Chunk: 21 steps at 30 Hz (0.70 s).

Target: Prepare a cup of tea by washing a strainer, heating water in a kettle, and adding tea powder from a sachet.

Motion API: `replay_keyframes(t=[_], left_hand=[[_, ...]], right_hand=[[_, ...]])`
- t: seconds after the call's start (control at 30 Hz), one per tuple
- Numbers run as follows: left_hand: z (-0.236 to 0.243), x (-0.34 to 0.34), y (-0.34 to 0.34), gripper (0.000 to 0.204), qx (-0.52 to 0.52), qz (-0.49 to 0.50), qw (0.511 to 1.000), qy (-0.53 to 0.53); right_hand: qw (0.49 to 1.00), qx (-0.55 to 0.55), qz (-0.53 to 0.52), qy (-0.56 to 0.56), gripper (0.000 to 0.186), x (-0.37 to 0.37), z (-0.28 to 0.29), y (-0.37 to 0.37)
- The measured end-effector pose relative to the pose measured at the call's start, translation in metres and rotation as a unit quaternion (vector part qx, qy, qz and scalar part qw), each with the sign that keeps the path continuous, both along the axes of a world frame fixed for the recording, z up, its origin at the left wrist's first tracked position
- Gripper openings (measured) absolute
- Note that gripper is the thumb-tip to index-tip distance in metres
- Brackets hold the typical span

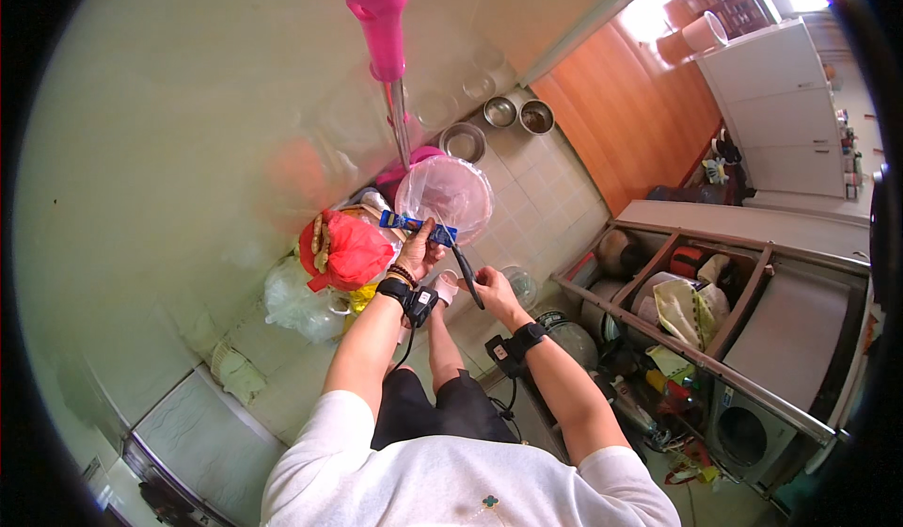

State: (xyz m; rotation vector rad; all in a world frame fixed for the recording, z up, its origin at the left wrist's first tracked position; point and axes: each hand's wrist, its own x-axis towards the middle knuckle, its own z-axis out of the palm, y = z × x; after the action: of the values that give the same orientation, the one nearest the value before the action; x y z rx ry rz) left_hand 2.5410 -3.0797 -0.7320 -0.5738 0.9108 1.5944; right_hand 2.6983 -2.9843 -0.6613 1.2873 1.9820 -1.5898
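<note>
Left hand [423, 252] holding blue packet [405, 221], right hand [499, 297] holding slim black tool [466, 272], lined pink bin [467, 188] beyond, red bag [356, 250] to left

Pale wall [188, 122], tiled floor [560, 188]

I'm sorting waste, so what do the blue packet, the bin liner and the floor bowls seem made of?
Blue packet: perhaps plastic film or foil, printed, glossy; too small to settle.
Bin liner: thin plastic, see-through and wrinkled.
Floor bowls: probably stainless steel, grey with bright highlights.
</note>
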Motion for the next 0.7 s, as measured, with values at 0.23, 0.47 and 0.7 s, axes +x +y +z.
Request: replay_keyframes(t=[0.23,0.47,0.7], left_hand=[[-0.006,-0.012,-0.007,0.034,0.0,-0.022,1.0,0.003],[0.041,-0.016,-0.047,0.037,0.115,0.014,0.993,-0.009],[0.157,0.012,-0.078,0.032,0.276,-0.079,0.958,-0.016]], right_hand=[[1.0,0.021,0.016,-0.006,0.046,-0.011,0.009,-0.005],[0.962,0.269,0.039,0.03,0.046,0.04,0.035,-0.017],[0.858,0.51,0.013,0.064,0.056,0.08,0.16,-0.034]])
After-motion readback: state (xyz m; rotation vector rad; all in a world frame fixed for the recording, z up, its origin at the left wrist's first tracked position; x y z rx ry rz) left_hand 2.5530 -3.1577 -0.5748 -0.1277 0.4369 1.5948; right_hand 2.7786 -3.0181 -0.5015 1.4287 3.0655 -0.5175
